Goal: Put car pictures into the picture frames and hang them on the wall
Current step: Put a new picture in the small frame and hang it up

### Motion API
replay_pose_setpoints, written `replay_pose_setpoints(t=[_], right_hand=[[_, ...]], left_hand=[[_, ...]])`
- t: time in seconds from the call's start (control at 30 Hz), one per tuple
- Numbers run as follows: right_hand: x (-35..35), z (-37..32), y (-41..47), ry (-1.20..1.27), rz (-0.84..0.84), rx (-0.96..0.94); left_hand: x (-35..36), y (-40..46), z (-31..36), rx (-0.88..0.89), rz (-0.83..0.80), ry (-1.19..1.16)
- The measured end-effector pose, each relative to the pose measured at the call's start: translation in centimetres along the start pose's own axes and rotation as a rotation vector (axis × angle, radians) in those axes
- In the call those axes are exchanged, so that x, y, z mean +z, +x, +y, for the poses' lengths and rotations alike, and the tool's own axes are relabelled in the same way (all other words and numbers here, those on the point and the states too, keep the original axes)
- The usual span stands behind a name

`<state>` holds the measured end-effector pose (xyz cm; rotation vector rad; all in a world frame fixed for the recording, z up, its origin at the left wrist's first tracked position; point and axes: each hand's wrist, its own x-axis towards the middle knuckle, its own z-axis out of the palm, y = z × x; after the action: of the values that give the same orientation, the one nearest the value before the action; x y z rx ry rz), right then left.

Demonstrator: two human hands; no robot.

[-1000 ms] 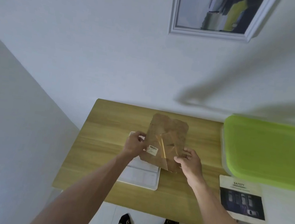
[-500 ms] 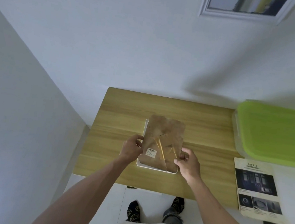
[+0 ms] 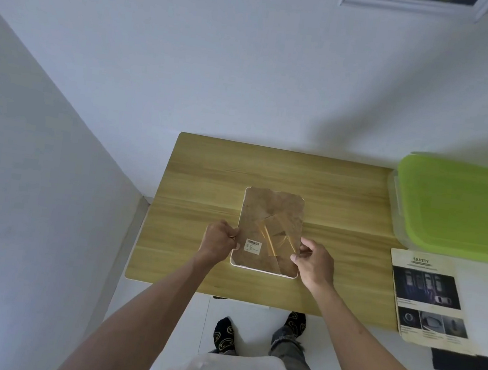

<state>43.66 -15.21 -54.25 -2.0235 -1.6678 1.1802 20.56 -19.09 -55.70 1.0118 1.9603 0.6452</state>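
A white picture frame (image 3: 263, 271) lies face down in the middle of the wooden table (image 3: 342, 203). A brown backing board (image 3: 267, 209) with a folded stand and a small white label sits flat inside it. My left hand (image 3: 219, 242) pinches the board's left edge and my right hand (image 3: 314, 262) pinches its right edge. A framed car picture (image 3: 412, 2) hangs on the wall above, cut off by the top of the view. A sheet of car pictures (image 3: 428, 296) headed SAFETY lies at the table's right end.
A clear storage box with a lime green lid (image 3: 461, 208) stands at the back right of the table. A dark flat object (image 3: 469, 367) lies below the car sheet. White walls meet in a corner at the left. My feet stand at the table's front edge.
The backing board was held tilted above the white frame, which lay off to the left. Now it lies flat inside the frame, both hands still on its edges. My view has tipped downward.
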Motion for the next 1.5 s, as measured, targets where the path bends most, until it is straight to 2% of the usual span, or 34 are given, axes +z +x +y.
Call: replay_pose_setpoints(t=[0.23, 0.43, 0.53, 0.67, 0.83, 1.0, 1.3, 1.5], right_hand=[[-0.4, 0.1, 0.6, -0.143, -0.022, -0.082], [-0.5, -0.3, 0.9, -0.227, -0.095, -0.09], [-1.0, -1.1, 1.4, -0.444, -0.131, -0.145], [-2.1, -3.0, 3.1, -0.825, -0.195, -0.3], [-2.4, -3.7, 6.7, -1.048, -0.419, -0.484], [-2.5, -3.5, 8.3, -1.058, -0.53, -0.546], [-2.1, -3.5, 8.5, -1.089, -0.482, -0.573], [-2.8, -2.7, 7.1, -1.013, -0.379, -0.484]], left_hand=[[0.1, 0.9, -1.1, -0.007, -0.02, 0.015], [-1.3, 0.3, 0.6, 0.25, -0.203, 0.387], [-1.9, 0.6, 2.3, 0.281, -0.234, 0.564], [-1.6, 1.6, 4.8, 0.427, -0.254, 0.84], [-1.0, 3.9, 5.8, 0.455, -0.321, 0.957], [-0.7, 5.6, 6.2, 0.441, -0.461, 1.072], [-0.9, 6.5, 5.5, 0.443, -0.482, 1.023], [-0.6, 6.0, 5.8, 0.392, -0.452, 1.058]])
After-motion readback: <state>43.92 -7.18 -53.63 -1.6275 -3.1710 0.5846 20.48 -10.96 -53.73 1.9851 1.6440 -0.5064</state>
